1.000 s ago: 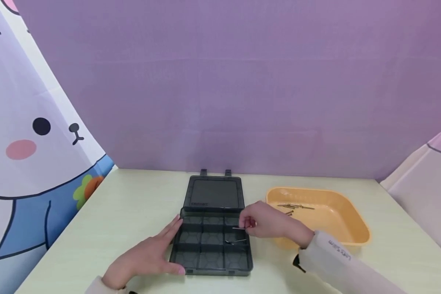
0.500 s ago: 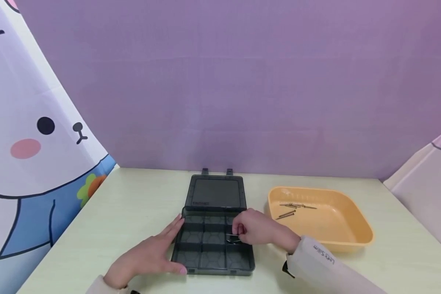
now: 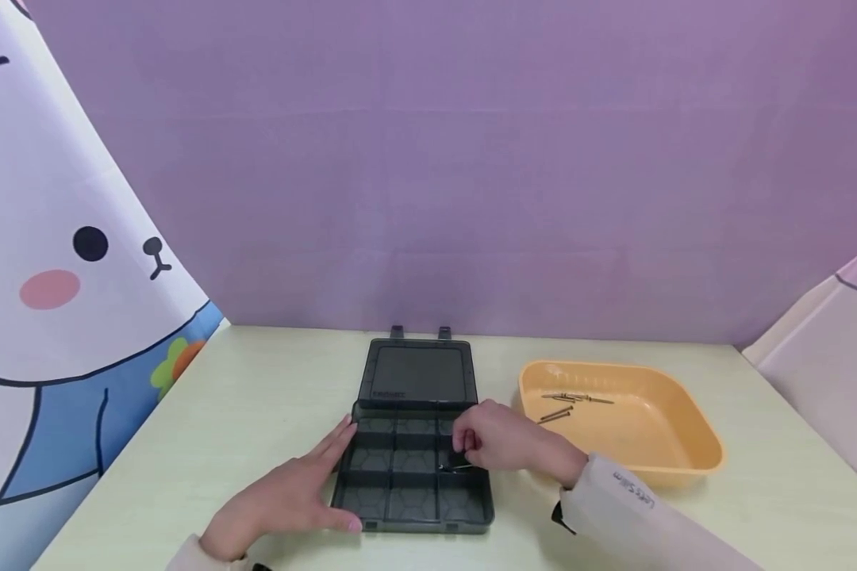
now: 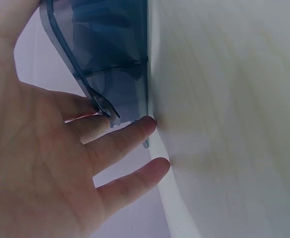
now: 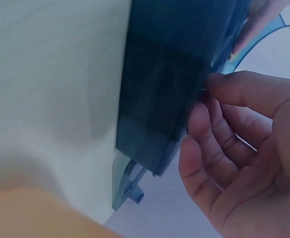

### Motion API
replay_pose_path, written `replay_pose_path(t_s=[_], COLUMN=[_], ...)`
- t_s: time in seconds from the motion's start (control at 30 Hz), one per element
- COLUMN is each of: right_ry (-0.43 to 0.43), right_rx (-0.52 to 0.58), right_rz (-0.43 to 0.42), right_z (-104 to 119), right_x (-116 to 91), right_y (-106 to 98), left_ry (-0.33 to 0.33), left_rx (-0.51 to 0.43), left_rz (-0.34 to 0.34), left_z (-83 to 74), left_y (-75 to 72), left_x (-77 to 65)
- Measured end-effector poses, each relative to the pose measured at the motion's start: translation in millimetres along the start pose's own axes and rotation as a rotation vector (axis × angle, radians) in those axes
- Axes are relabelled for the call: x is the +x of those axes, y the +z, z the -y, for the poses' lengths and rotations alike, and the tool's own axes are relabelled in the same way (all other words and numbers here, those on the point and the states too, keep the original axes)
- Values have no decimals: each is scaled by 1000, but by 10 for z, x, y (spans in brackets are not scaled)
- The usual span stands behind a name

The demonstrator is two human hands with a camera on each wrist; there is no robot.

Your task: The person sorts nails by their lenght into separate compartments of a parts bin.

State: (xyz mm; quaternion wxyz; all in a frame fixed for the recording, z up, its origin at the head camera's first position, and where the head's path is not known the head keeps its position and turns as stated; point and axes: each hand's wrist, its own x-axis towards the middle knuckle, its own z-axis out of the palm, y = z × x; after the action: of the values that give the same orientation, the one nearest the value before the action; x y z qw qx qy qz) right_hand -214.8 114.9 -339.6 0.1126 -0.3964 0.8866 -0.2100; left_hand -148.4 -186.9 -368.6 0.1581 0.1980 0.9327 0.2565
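The dark, see-through compartment box stands on the table with its lid laid back. My left hand rests along the box's left side, thumb at the near corner; in the left wrist view its fingers are spread beside the wall. Over the right column, middle row, my right hand reaches in with bent fingers, and a dark gap shows between thumb and forefinger. Thin nails lie in that compartment, partly hidden by the hand. The right wrist view shows the fingertips at the box's rim.
An orange-yellow tray stands to the right of the box, partly behind my right forearm. Several nails lie in its left part. A purple cloth hangs behind the pale table.
My right hand has moved left and down with a nail, from above the box into the right middle compartment. The nail no longer shows between its fingertips. The left hand has stayed put.
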Motion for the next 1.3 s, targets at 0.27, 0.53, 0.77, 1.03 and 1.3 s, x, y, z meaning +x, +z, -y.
replay_pose_path(t_s=[0.27, 0.53, 0.77, 1.03, 1.3], right_ry=[19, 60, 81, 46, 9], right_rx=[-30, -92, -151, -152, -138], right_rz=[-14, -58, -75, -65, -13], right_z=[-11, -107, -277, -529, -844], right_x=[-112, -261, -377, -480, -507], right_y=[-190, -402, -551, -708, -790], left_ry=[-7, -6, 4, 3, 26], left_rx=[-14, -23, -14, -20, -20], left_rz=[-1, 6, 3, 3, 8], left_z=[-1, 26, 32, 36, 58], left_y=[-4, 2, -1, -15, -14], left_x=[-3, 0, 8, 14, 26])
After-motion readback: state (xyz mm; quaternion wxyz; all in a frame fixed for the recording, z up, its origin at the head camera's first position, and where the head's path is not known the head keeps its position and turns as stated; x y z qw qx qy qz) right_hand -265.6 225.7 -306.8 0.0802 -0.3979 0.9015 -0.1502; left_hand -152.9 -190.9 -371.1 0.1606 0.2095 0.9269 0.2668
